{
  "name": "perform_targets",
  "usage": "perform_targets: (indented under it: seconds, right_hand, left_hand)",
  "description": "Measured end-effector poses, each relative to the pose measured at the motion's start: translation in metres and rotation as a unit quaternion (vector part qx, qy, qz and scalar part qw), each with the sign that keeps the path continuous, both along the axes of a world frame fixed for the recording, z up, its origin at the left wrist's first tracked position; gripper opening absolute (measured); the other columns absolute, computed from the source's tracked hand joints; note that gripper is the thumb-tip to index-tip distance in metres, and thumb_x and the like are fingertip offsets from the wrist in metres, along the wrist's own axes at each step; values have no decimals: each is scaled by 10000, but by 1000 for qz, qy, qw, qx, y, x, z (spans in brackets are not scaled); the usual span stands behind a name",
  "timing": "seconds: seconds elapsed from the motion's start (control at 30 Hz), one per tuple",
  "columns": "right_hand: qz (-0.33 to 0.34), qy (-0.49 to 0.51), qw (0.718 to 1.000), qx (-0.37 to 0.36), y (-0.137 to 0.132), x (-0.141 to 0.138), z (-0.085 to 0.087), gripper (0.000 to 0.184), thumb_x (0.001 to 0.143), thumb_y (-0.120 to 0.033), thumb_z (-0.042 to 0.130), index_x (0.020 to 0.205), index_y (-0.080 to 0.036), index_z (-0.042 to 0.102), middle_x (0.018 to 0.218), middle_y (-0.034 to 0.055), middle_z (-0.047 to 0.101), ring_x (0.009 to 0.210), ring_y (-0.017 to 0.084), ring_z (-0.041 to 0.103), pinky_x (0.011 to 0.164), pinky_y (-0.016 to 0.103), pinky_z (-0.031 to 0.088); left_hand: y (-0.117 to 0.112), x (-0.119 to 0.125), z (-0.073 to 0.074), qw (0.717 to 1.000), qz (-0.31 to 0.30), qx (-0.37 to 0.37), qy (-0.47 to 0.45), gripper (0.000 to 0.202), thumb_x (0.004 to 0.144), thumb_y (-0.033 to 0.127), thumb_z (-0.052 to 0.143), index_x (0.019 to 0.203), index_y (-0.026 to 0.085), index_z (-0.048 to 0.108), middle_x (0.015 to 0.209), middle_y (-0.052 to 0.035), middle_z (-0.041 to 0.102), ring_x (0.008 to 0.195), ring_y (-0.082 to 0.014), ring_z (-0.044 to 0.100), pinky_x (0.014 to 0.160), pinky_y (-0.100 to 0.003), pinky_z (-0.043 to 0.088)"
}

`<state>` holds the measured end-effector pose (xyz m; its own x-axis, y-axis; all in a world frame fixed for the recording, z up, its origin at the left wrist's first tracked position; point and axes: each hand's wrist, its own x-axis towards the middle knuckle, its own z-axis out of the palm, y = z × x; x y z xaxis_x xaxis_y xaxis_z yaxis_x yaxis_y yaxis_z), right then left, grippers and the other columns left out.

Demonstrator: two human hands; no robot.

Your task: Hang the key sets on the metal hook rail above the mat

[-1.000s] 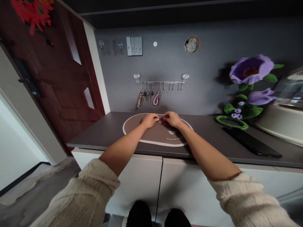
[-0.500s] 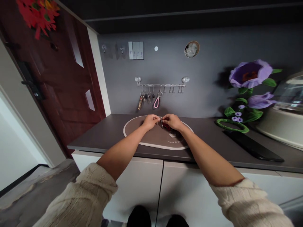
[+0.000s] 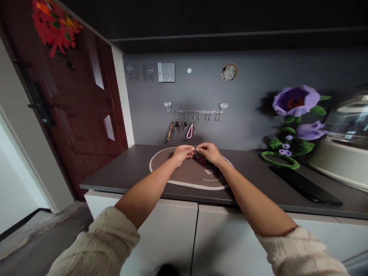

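Note:
Over a brown oval mat (image 3: 184, 174) with a pale rim, both hands meet in a pinch. My left hand (image 3: 183, 154) is closed with its fingertips on a small metal key ring (image 3: 195, 147). The other side of that ring is pinched by my right hand (image 3: 212, 153). Below the ring hangs a dark red piece (image 3: 202, 160), with something thin and metallic beside it. My right hand partly hides the hanging part, so its exact shape is unclear.
On the wall behind, a clear hook rail (image 3: 198, 112) carries several keys and a pink strap (image 3: 190, 131). To the right are purple fabric flowers (image 3: 296, 101), a long black object (image 3: 306, 186) and a cream appliance (image 3: 339, 157). A dark red door (image 3: 74, 115) stands left.
The view has tilted up slightly, so everything sits lower. My hands keep their pinch on the key ring, which now shows more plainly between the fingertips.

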<state>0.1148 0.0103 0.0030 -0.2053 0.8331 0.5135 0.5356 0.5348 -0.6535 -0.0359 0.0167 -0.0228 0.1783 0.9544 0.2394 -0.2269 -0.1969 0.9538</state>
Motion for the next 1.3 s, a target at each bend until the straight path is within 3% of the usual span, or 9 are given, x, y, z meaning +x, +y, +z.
perform_targets:
  seconds: [0.4,0.63,0.87,1.1,1.3]
  right_hand:
    - [30,121,992,-17,10,4,-6,227,630,-344,573,702,-138,631,682,26,625,604,105,518,624,232,398]
    - [26,201,978,-58,8,2,0,195,630,-331,574,691,-145,571,615,-8,568,556,85,490,585,225,410]
    - [17,301,949,-90,14,-5,28,68,680,-222,534,698,-158,520,640,-13,544,584,91,546,603,253,467]
    - [-1,362,931,-56,39,-16,62,31,711,-140,471,695,-160,489,605,-26,510,520,71,521,549,245,487]
    - [-54,403,912,-49,59,-27,81,71,741,-125,436,690,-160,471,587,-27,505,496,64,506,529,240,491]
  left_hand:
    - [0,5,-1,998,28,36,41,309,669,291,610,917,106,597,804,-73,621,622,-82,553,511,-181,407]
    - [3,5,-1,968,130,122,175,217,732,267,494,819,101,604,735,-61,623,558,-83,522,500,-194,390]
    - [10,3,-9,921,178,202,282,194,736,253,464,760,127,609,671,-36,620,580,-99,526,567,-213,394]
    - [13,4,-12,917,180,195,299,182,737,237,455,754,138,606,682,-30,626,611,-104,542,576,-210,391]
    - [13,5,-12,917,179,189,302,179,741,229,451,762,135,602,680,-30,622,611,-99,537,583,-207,393]
